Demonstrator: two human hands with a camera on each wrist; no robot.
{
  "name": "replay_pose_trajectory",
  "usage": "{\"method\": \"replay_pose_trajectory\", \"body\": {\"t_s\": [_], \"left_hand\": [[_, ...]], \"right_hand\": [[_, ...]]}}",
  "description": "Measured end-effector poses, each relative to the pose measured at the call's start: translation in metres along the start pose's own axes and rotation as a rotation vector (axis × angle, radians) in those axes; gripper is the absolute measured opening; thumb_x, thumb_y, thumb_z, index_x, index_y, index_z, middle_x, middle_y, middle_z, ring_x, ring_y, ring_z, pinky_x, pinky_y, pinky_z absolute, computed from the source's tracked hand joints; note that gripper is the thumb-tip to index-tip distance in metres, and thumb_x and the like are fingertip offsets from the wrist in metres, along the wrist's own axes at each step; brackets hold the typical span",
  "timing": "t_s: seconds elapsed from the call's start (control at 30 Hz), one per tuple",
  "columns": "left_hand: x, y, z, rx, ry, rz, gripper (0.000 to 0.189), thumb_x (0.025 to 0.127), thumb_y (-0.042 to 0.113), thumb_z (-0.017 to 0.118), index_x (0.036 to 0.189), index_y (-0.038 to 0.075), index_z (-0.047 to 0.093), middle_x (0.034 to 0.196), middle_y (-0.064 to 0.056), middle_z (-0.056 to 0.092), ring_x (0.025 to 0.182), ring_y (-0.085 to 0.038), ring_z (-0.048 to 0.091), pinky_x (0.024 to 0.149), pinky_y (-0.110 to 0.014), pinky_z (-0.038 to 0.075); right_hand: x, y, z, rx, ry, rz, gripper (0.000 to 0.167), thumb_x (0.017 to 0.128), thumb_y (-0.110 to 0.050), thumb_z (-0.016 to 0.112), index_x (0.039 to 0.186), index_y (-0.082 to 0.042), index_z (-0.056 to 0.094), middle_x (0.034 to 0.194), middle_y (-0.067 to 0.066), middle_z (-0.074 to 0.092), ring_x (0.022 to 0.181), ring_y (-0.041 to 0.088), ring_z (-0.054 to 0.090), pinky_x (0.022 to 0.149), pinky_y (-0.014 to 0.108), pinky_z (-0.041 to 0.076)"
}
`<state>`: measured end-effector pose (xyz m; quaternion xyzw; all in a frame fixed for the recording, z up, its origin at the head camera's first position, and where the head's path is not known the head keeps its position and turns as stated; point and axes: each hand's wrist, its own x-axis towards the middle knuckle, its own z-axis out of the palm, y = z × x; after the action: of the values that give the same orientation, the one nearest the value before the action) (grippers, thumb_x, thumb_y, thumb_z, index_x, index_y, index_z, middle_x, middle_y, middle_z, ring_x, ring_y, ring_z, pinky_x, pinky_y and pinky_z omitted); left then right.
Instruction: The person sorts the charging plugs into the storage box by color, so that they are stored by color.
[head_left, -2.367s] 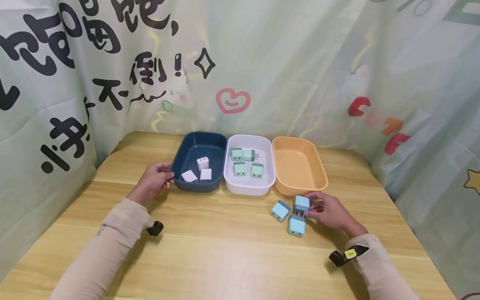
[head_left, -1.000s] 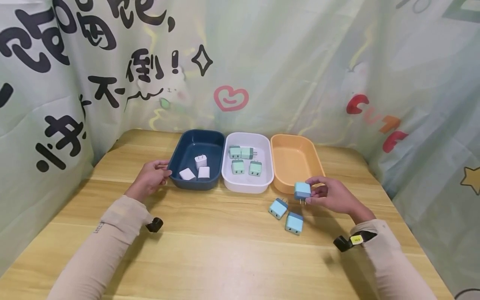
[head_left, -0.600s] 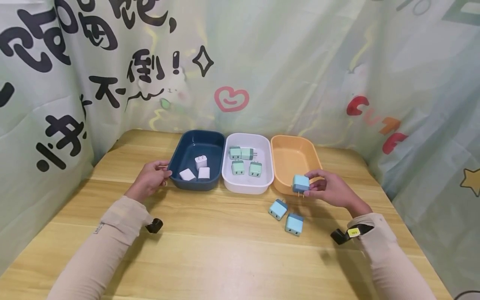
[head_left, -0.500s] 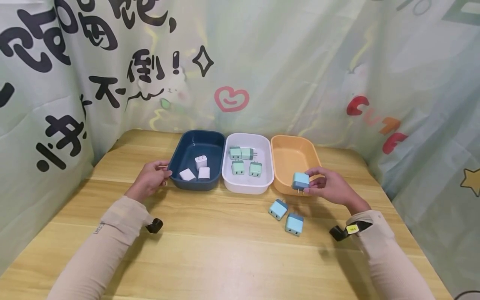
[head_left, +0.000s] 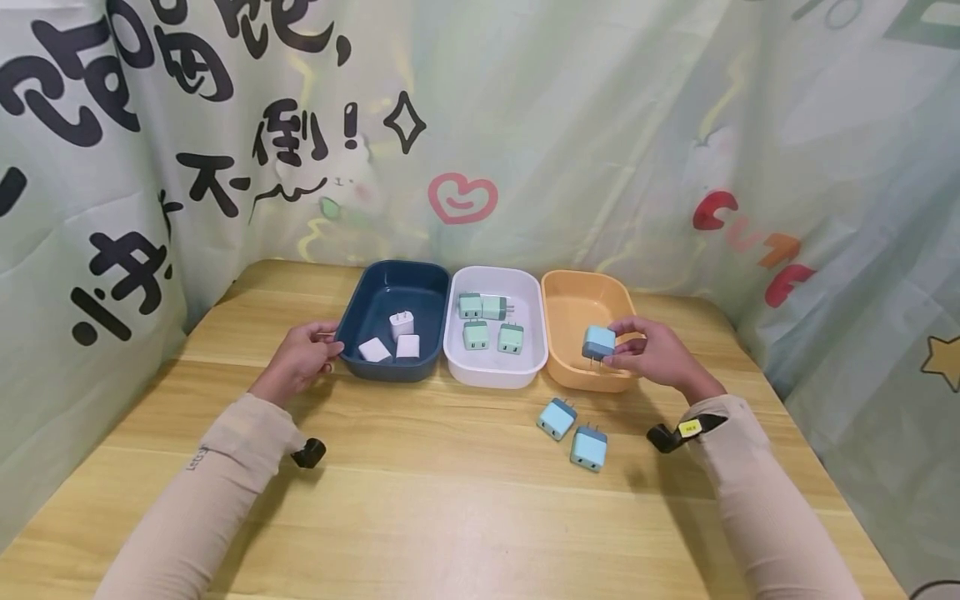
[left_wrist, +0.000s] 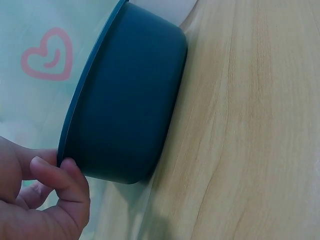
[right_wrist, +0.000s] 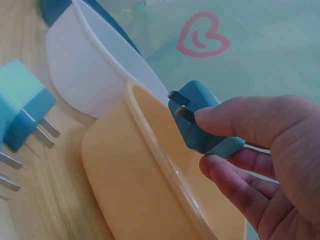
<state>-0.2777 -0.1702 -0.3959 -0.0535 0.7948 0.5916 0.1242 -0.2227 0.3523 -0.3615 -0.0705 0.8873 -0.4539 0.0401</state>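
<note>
My right hand pinches a blue charger plug over the front part of the orange tray. In the right wrist view, thumb and fingers hold the charger plug with its two metal prongs exposed, above the tray's rim. My left hand grips the near left rim of the dark blue tray; the left wrist view has the thumb and curled fingers on the rim of that tray. Two more blue charger plugs lie on the table in front of the orange tray.
Three white charger plugs lie in the dark blue tray. Several mint green charger plugs are in the white tray, which stands between the other two. A printed curtain hangs behind the wooden table.
My right hand has lifted one blue charger plug off the table and carried it back over the orange tray. The left hand keeps its place at the dark blue tray.
</note>
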Motion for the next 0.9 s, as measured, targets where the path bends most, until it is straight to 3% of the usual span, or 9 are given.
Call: {"method": "replay_pose_trajectory", "body": {"t_s": [0.4,0.7,0.9], "left_hand": [[-0.001,0.000,0.000,0.003,-0.003,-0.005,0.051,0.099,0.002,0.050,0.148,0.004,0.036,0.124,-0.015,0.043,0.083,-0.018,0.053,0.057,-0.021,0.047],[-0.004,-0.004,0.000,-0.007,-0.002,-0.040,0.052,0.099,0.002,0.051,0.148,0.004,0.036,0.129,-0.017,0.041,0.084,-0.020,0.052,0.058,-0.021,0.046],[-0.001,-0.001,-0.001,0.007,-0.007,-0.016,0.051,0.099,0.004,0.051,0.148,0.005,0.037,0.127,-0.016,0.043,0.075,-0.016,0.052,0.055,-0.022,0.044]], "right_hand": [[0.024,0.012,-0.005,-0.029,-0.003,0.066,0.056,0.081,-0.012,0.079,0.125,0.003,0.049,0.121,0.021,0.051,0.101,0.032,0.058,0.079,0.044,0.055],[0.041,0.017,-0.002,-0.067,-0.019,0.059,0.058,0.080,-0.012,0.080,0.125,0.005,0.048,0.122,0.022,0.050,0.106,0.036,0.058,0.078,0.026,0.052],[0.053,0.013,-0.006,-0.093,-0.017,0.034,0.055,0.081,-0.011,0.078,0.124,0.006,0.048,0.122,0.025,0.051,0.104,0.037,0.058,0.078,0.027,0.051]]}}
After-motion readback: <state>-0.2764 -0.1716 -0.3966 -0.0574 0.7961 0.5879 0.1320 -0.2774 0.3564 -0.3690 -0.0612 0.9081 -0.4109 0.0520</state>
